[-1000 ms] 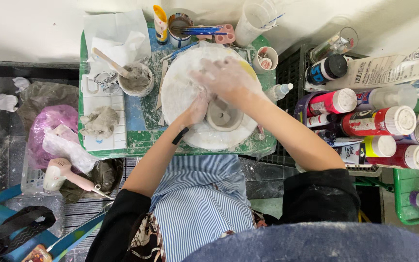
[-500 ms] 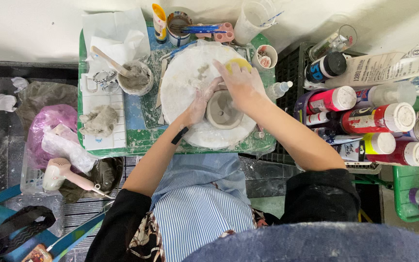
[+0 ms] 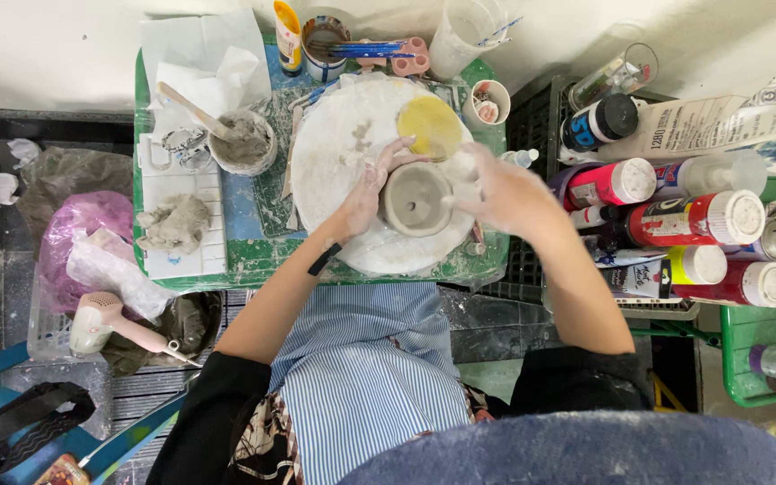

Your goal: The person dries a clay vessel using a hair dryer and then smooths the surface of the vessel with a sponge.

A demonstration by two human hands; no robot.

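Head view, looking straight down: a small grey clay bowl (image 3: 417, 199) sits on a round white board (image 3: 334, 153) on the green worktable (image 3: 253, 260), and both clay-smeared hands are at it. Her left hand (image 3: 365, 193) cups the bowl's left wall, fingers curled round the rim. Her right hand (image 3: 500, 190) comes in from the other side, fingertips touching the right edge; I can't tell how firmly it grips. The bowl lies between the two hands. A yellow sponge (image 3: 430, 127) rests on the board just beyond the bowl. Further left stand a cup of slip (image 3: 244, 144) with a wooden stick in it, and a lump of clay (image 3: 175, 223). Paint bottles (image 3: 693, 218) crowd the right side.
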